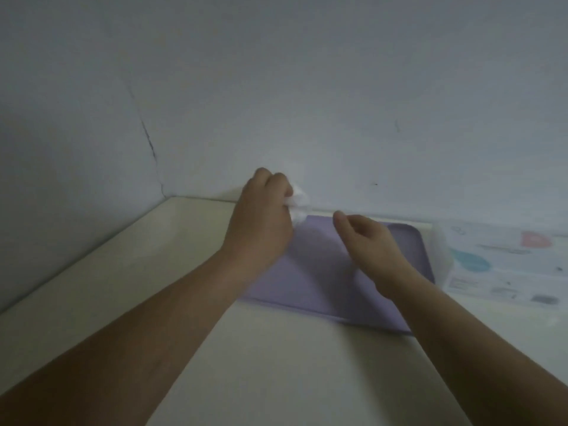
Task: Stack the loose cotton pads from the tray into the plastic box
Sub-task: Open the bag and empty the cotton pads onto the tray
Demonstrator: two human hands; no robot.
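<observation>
Item: soft white cotton pads bunched in left hand over flat lilac plastic tray; right hand slack, empty. Handling: square edges, carry level to clear plastic box.

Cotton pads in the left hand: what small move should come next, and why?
Probably carry the cotton pads rightward to the plastic box and set them in. The left hand grips them above the far left corner of the purple tray, the box lies right of the tray, and the right hand hovers over the tray holding nothing.
</observation>
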